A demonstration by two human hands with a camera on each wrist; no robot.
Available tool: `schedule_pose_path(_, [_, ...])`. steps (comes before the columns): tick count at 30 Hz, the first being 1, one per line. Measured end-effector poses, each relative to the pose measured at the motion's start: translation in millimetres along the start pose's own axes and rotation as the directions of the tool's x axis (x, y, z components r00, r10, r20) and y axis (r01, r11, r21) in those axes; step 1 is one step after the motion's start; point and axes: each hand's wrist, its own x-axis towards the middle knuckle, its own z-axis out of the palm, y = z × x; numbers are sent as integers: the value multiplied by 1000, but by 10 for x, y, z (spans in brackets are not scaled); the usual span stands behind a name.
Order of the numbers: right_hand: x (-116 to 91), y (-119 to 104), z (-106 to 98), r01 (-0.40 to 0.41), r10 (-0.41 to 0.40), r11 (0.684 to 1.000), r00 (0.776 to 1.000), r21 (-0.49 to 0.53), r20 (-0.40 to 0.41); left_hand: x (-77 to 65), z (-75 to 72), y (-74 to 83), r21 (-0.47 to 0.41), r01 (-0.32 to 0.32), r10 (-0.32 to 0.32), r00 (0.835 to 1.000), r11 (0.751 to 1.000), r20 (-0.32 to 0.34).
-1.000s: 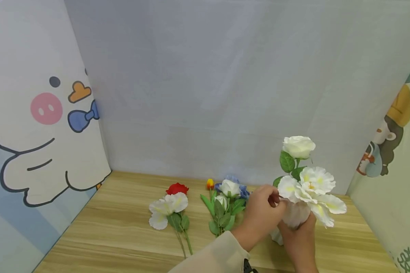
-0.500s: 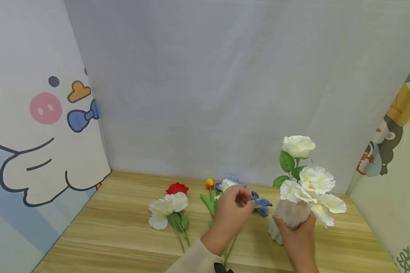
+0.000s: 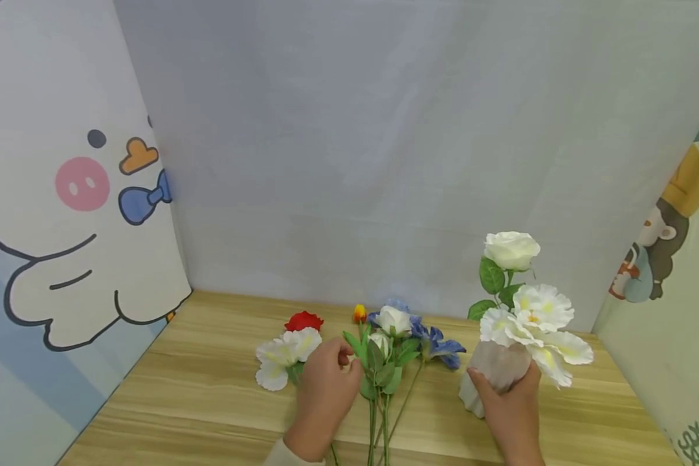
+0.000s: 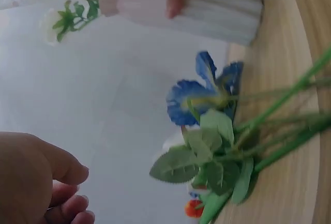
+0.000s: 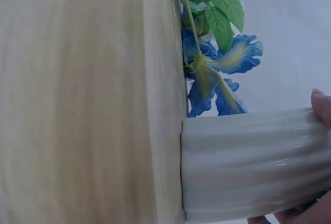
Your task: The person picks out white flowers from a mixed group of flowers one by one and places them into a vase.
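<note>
My right hand (image 3: 509, 404) grips the white fluted vase (image 3: 488, 372) round its upper part. In the right wrist view the vase (image 5: 248, 164) has its base on the table. A white rose (image 3: 511, 251) and a white iris-like flower (image 3: 550, 323) with yellow markings stand in it. My left hand (image 3: 326, 382), fingers loosely curled and holding nothing, hovers over the stems of another white flower (image 3: 285, 355). Just right of it lie white roses (image 3: 393, 320) with green leaves (image 4: 207, 151). A blue iris-like flower (image 3: 439, 347) lies between them and the vase.
A red flower (image 3: 303, 321) and an orange-yellow tulip (image 3: 359, 314) lie toward the back of the wooden table (image 3: 210, 401). A grey-white cloth backdrop (image 3: 338, 162) rises behind, with printed panels on both sides.
My left hand has moved from the vase's mouth leftward, past the blue flower and roses, to the white flower on the left. My right hand has kept its hold on the vase.
</note>
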Motion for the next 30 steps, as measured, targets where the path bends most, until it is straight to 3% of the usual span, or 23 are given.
schedule_pose_path(3, [-5, -5, -1, -5, 5, 1000, 1000, 0, 3, -29, -92, -120, 215, 2, 9, 999, 977, -47])
schedule_pose_path(7, [-13, -9, -10, -7, 7, 1000, 1000, -1, 4, -37, -208, -224, 318, 41, -38, 999, 947, -18])
schedule_pose_path(14, [-15, 6, -10, -23, 23, 1000, 999, -15, 27, -2, -316, -363, 392, 86, -128, 988, 916, 82])
schedule_pose_path(25, [-26, -33, -22, -18, 19, 1000, 998, -18, 54, 33, -404, -531, 473, 136, -217, 969, 870, 121])
schedule_pose_path(30, [-30, -19, -14, -13, 13, 1000, 1000, -1, 28, 37, -419, -566, 473, 160, -259, 954, 867, 152])
